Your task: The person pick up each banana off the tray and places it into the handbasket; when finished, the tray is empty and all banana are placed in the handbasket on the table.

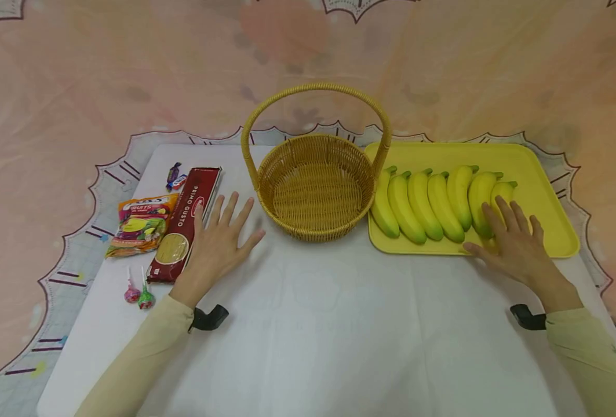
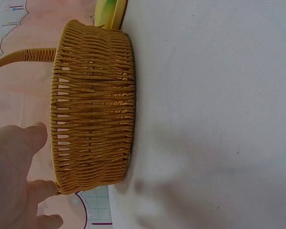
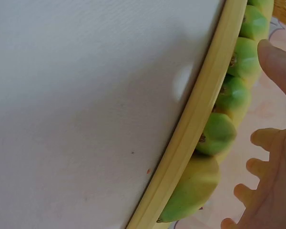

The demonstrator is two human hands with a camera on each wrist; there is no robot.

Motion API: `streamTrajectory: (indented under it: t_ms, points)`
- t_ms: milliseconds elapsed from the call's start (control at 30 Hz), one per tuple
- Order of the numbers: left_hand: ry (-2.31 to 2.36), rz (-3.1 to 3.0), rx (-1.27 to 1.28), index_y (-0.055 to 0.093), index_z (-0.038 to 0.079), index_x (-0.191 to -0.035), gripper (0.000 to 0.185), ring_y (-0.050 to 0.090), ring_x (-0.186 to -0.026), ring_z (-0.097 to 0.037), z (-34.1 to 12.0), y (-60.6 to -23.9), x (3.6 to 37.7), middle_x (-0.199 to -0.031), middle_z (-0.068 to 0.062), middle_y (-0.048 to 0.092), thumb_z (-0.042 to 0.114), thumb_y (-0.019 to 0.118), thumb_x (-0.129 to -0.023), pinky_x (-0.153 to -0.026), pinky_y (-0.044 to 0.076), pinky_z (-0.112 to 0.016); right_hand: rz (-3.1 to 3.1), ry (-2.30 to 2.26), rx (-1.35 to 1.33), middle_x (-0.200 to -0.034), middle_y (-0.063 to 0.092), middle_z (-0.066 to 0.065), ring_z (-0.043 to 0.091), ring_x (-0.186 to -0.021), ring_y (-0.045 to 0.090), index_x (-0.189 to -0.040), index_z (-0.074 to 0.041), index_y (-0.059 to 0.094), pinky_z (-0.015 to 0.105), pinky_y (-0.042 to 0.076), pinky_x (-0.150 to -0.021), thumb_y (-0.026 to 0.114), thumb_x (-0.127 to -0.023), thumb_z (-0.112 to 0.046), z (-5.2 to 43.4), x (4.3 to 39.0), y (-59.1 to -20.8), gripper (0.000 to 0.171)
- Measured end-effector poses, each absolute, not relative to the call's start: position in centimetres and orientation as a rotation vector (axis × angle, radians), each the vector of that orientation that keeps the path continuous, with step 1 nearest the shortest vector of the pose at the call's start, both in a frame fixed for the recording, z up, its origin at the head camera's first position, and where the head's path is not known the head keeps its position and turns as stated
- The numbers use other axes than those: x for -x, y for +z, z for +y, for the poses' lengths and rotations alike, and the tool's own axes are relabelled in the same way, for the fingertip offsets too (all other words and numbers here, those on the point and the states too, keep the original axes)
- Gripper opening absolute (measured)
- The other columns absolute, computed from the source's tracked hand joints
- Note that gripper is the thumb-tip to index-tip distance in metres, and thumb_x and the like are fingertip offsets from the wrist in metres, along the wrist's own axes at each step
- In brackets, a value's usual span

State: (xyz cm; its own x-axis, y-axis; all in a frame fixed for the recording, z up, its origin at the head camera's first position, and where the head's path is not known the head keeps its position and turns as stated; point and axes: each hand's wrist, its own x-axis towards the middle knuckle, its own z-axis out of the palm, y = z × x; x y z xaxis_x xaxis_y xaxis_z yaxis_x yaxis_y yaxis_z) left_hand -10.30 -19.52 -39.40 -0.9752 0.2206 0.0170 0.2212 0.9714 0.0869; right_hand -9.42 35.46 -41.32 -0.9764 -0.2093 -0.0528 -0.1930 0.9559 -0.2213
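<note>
1. Head view: I saw the left hand (image 1: 216,243) with straight fingers spread apart beside a dark red pasta packet (image 1: 182,223), overlapping its edge; whether they touched I couldn't tell. A bag of fruit sweets (image 1: 143,226) lay just left of the packet, two lollipops (image 1: 146,298) nearer the person. A wicker basket (image 1: 318,191) stood upright in the middle. Right of it, seven bananas (image 1: 442,205) lay in a row on a yellow tray (image 1: 542,191), the right hand (image 1: 516,249) at the row's right end, its fingers also apart.

2. Left wrist view: the hand's fingers were parted near the basket's woven side.

3. Right wrist view: spread fingers showed near the bananas, whose green ends lined the tray's edge.
</note>
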Motion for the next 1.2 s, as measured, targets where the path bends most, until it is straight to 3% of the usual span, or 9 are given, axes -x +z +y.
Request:
streamTrajectory:
  t_ms: [367, 600, 733, 900, 1033, 1200]
  points:
    - [-0.092, -3.118, 0.33, 0.019, 0.028, -0.152, 0.074, 0.005, -0.147, -0.035, -19.5, -39.0, 10.4, -0.159, -0.01, 0.015, 0.068, 0.031, -0.091, -0.115, -0.006, -0.062, 3.006, -0.329, 0.288, -0.158, -0.01, 0.017, 0.044, -0.143, -0.013, -0.153, -0.013, 0.003, 0.071, -0.01, -0.107, 0.052, -0.088, -0.057, 35.7, 9.2, -41.6, 0.093]
    - [-0.1, -3.111, 0.343, 0.021, 0.028, -0.151, 0.074, 0.008, -0.146, -0.036, -19.2, -39.2, 10.5, -0.159, -0.01, 0.017, 0.069, 0.03, -0.09, -0.114, -0.001, -0.065, 3.007, -0.36, 0.286, -0.158, -0.01, 0.021, 0.046, -0.142, -0.011, -0.153, -0.011, 0.002, 0.072, -0.008, -0.107, 0.05, -0.089, -0.055, 35.7, 9.3, -41.7, 0.091]
    - [-0.251, -3.029, 0.353, 0.027, 0.023, -0.15, 0.069, 0.021, -0.143, -0.036, -19.1, -38.6, 10.8, -0.155, -0.012, 0.026, 0.059, 0.041, -0.093, -0.113, 0.013, -0.064, 3.015, -0.54, 0.253, -0.156, -0.004, 0.026, 0.052, -0.14, -0.004, -0.152, -0.007, 0.005, 0.076, 0.0, -0.103, 0.047, -0.095, -0.045, 36.0, 10.0, -41.7, 0.08]
    - [-0.597, -2.841, 0.293, 0.039, 0.016, -0.144, 0.061, 0.043, -0.13, -0.034, -18.9, -37.1, 12.2, -0.144, -0.013, 0.043, 0.041, 0.056, -0.091, -0.1, 0.039, -0.059, 3.024, -0.763, 0.144, -0.152, 0.004, 0.033, 0.06, -0.134, 0.01, -0.15, 0.0, 0.011, 0.079, 0.015, -0.096, 0.043, -0.098, -0.036, 36.6, 11.3, -41.5, 0.07]
    - [-0.91, -2.622, 0.16, 0.041, 0.017, -0.142, 0.056, 0.046, -0.124, -0.03, -18.6, -36.1, 13.8, -0.136, -0.013, 0.048, 0.035, 0.058, -0.091, -0.1, 0.042, -0.052, 2.961, -0.832, -0.03, -0.15, 0.003, 0.037, 0.061, -0.132, 0.012, -0.149, 0.004, 0.008, 0.076, 0.016, -0.101, 0.038, -0.099, -0.039, 37.3, 12.2, -41.4, 0.072]
    - [-1.236, -2.355, 0.101, 0.039, 0.019, -0.143, 0.055, 0.047, -0.124, -0.025, -17.9, -35.6, 15.7, -0.134, -0.013, 0.048, 0.03, 0.057, -0.093, -0.102, 0.044, -0.046, 2.877, -0.834, -0.174, -0.144, 0.02, 0.041, 0.059, -0.122, 0.028, -0.148, 0.007, 0.003, 0.071, 0.027, -0.096, 0.034, -0.098, -0.043, 38.0, 12.8, -41.9, 0.077]
